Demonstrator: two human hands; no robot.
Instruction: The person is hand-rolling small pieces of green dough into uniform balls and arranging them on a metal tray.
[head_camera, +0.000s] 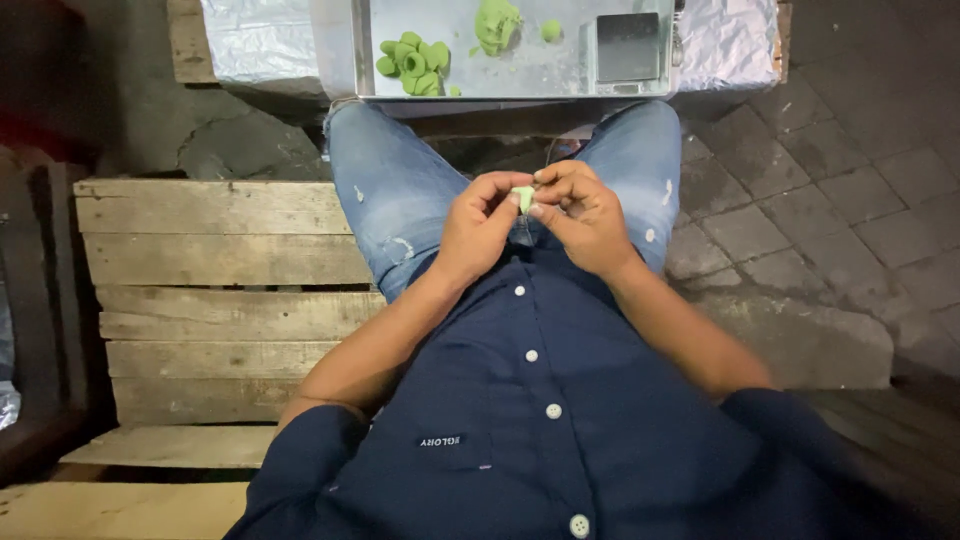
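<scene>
Both hands meet over the lap: the left hand (478, 222) and the right hand (578, 215) pinch a small piece of green dough (523, 197) between their fingertips. Beyond the knees, the metal surface (520, 70) carries shaped green dough pieces (413, 64) toward its left edge, a larger lump (496, 24), and a small scale (627, 47) near the right edge.

Your left hand (478, 228) and right hand (580, 215) meet over your lap, fingertips (540, 196) of both pinching a small dough piece (524, 197) between them. Well ahead of your fingers sits a metal tray (520, 75): shaped dough pieces (413, 62) cluster ahead-left, a dough lump (496, 24) straight ahead, a scale (627, 47) ahead-right. A wooden pallet (215, 290) lies left of your fingers, stone paving (820, 180) right.
</scene>
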